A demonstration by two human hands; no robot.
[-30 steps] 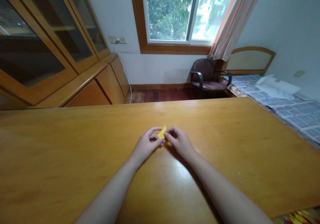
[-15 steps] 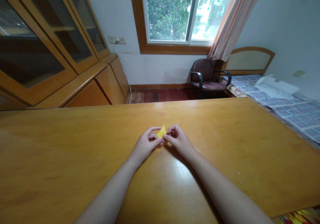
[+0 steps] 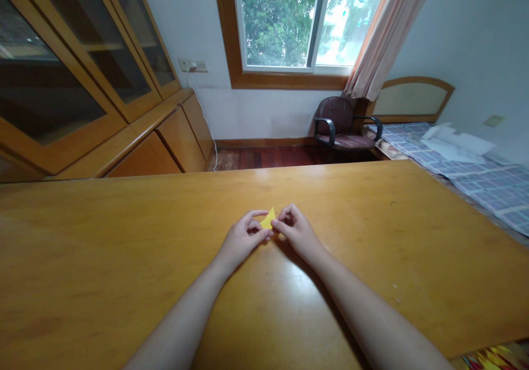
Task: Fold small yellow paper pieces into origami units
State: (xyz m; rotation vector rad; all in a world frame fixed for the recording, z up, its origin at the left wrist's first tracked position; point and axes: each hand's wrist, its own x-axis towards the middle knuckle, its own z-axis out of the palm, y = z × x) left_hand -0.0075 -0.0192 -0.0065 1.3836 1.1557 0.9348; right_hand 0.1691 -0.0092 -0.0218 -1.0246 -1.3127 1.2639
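Yellow piece (image 3: pixel 268 220) rightward, well inside table edges (image 3: pixel 165 178)

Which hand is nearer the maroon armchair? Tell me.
Right. The right hand is below and left of the maroon armchair in view; the left hand is farther left.

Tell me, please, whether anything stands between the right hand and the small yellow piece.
Nothing visible does: the right hand touches the small yellow piece directly at its right side, while the left hand holds it from the left.
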